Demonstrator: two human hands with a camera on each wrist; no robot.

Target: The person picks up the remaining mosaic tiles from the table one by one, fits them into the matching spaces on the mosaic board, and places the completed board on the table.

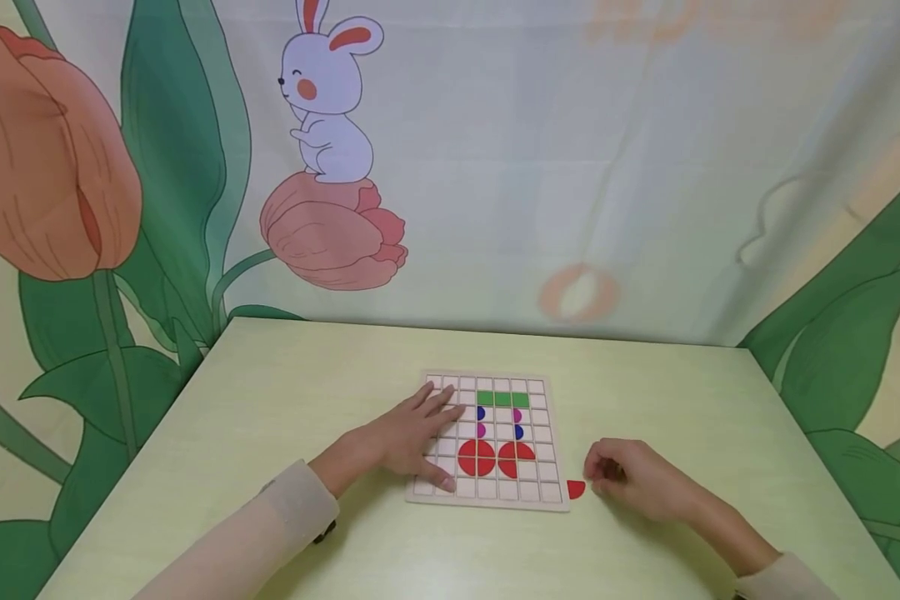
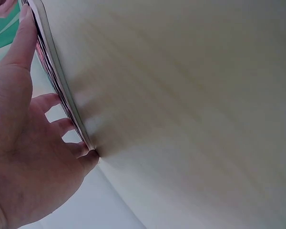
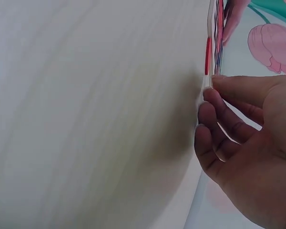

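My left hand (image 1: 411, 433) lies spread over the left side of a pale wooden grid board (image 1: 487, 502), fingertips and thumb resting on it. In the left wrist view the fingers (image 2: 62, 126) press along the board's edge. Green squares (image 1: 502, 399), small blue and magenta half-circles and red quarter-circles (image 1: 477, 458) sit in the grid's cells. One loose red quarter-circle piece (image 1: 576, 489) lies on the table by the board's lower right corner. Just right of it is my right hand (image 1: 633, 475), fingers curled and thumb tip near the index fingertip; the right wrist view shows the red piece (image 3: 207, 56) just beyond the fingertips.
The board stands on a light yellow-green table (image 1: 307, 358). A fabric backdrop (image 1: 495, 167) with a rabbit (image 1: 333, 133) and tulips (image 1: 45, 158) hangs behind the table's far edge.
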